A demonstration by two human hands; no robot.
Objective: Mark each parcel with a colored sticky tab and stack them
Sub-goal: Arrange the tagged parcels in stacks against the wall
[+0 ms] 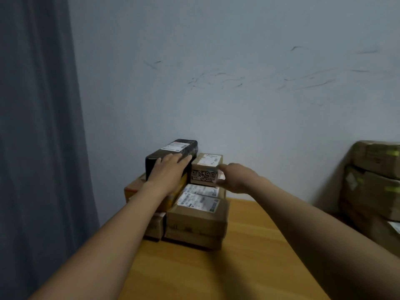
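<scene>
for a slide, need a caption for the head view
Stacking parcels: left hand flat on the black parcel atop the stack, right hand at the small printed box

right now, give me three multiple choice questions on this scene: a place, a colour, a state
1. Where is the black parcel? A on top of the brown parcels B on bare table C on floor
2. The curtain is A red B blue C yellow
3. The left hand A lies flat on the black parcel B makes a fist C holds a pen
Answers: 1 A, brown parcels show beneath it; 2 B, blue folds at left; 3 A, straight fingers rest on it.
</scene>
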